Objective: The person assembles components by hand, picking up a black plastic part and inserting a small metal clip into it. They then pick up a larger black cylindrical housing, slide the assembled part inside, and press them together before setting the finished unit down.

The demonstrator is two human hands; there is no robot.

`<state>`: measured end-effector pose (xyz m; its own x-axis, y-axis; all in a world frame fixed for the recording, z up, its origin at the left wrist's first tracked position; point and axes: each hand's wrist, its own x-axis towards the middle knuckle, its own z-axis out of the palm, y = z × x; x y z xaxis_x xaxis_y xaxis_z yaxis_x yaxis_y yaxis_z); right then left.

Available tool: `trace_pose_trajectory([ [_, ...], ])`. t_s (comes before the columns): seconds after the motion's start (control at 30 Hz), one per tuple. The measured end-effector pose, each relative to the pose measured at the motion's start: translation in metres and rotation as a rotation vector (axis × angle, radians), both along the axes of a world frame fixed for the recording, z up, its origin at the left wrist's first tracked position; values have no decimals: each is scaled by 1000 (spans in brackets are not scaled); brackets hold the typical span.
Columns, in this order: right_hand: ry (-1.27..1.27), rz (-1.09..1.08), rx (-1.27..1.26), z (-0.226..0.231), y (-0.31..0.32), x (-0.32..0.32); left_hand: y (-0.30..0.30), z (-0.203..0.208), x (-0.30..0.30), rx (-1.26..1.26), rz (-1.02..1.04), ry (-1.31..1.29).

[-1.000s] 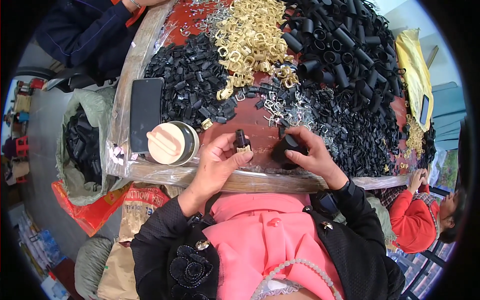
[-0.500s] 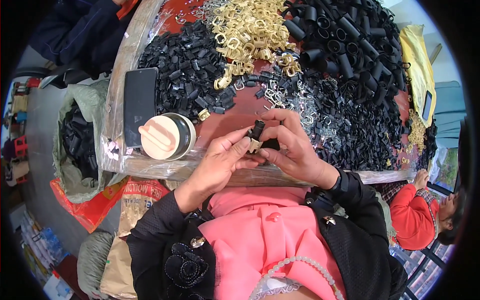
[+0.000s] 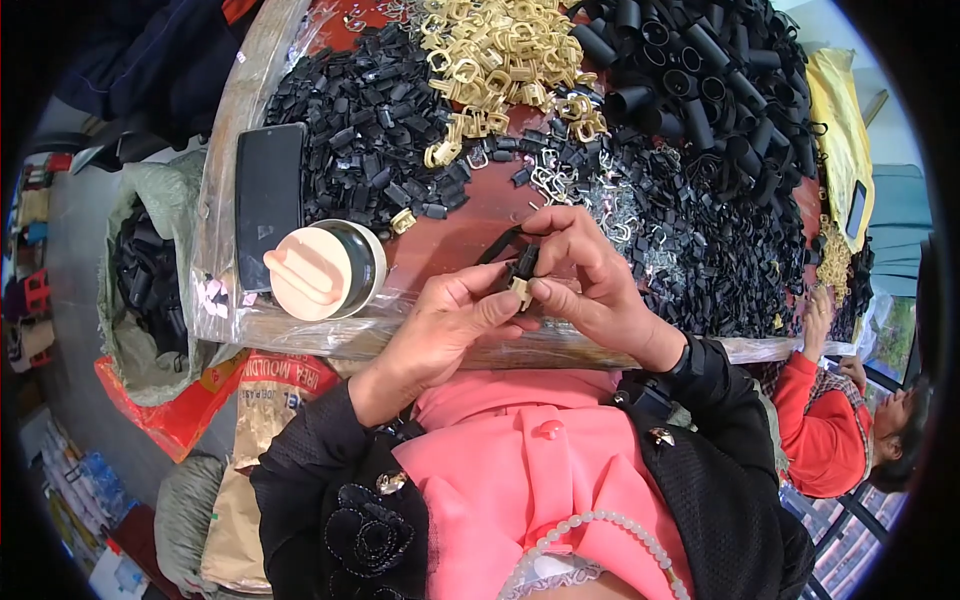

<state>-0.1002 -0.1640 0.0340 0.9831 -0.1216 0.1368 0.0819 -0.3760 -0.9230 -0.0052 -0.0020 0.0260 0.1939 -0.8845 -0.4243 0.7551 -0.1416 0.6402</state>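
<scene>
Above the near table edge, my left hand (image 3: 448, 318) and my right hand (image 3: 598, 292) meet around one small black plastic part (image 3: 524, 262). A beige frame piece (image 3: 520, 288) is fitted at its lower end, gripped between my thumbs and fingers. A dark curved strip (image 3: 500, 244) sticks out to the left of my right index finger; whether it is joined to the part I cannot tell. Both hands are closed, and the fingers hide much of the part. Beyond them lie a heap of beige frames (image 3: 500, 62), small black clips (image 3: 350, 125) and loose silver wire loops (image 3: 556, 180).
A lidded jar (image 3: 312, 275) and a dark phone (image 3: 270, 205) stand left of my hands. Black tube-shaped parts (image 3: 690, 85) are heaped far right. A sack of black parts (image 3: 150, 270) sits beside the table. A co-worker in a red sleeve (image 3: 800, 405) reaches in at the right.
The black part has been turned in my fingers, and the dark strip now points left. My right fingers have closed in over it. The co-worker's hand has reached up onto the table.
</scene>
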Motion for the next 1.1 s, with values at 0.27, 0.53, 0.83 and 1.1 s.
trace_pose_trajectory([
  [0.27,-25,-64,-110,-6,-8,3,6,2,4,-16,98,-19],
  [0.53,-58,242,-874,-21,-6,13,17,1,2,-57,213,-17],
  [0.83,131,58,-311,-4,-17,-4,23,-4,-3,-38,262,-79],
  [1.1,327,-98,439,8,-22,-17,26,-9,-5,-63,241,-53],
])
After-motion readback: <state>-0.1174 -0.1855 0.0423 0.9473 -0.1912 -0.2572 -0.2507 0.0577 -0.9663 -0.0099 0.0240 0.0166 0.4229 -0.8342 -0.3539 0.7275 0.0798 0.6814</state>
